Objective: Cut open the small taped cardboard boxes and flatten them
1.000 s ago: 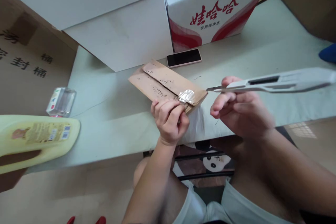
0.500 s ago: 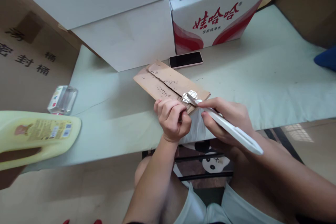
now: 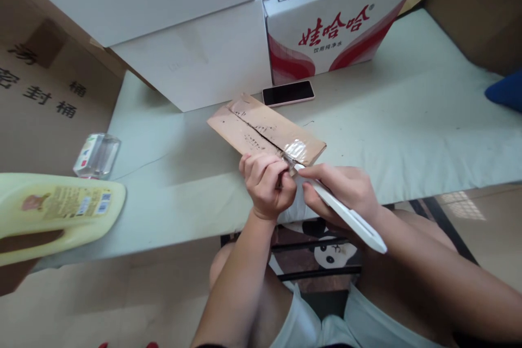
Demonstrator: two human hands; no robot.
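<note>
The left hand (image 3: 269,187) is clamped on the near edge of a flat brown cardboard packet (image 3: 267,122), towards its right end, while the right hand (image 3: 346,190), just beside it, is wrapped around a white knife (image 3: 353,219). The packet lies far of both hands, over the counter, its long axis running from far left to near right; the knife points the opposite way and nearly carries on the line of the dark seam along the packet. Its front end meets the near right end, close by the left fingers and a patch of shiny tape (image 3: 296,148); the blade is mostly hidden. The left hand is the nearer to the packet's middle. A phone (image 3: 289,93) lies just beyond, on the pale green cloth of the counter (image 3: 416,119), before white boxes (image 3: 196,57). Farther left are a clear container (image 3: 104,156), a yellow jug (image 3: 81,190) and a brown carton (image 3: 38,136).
</note>
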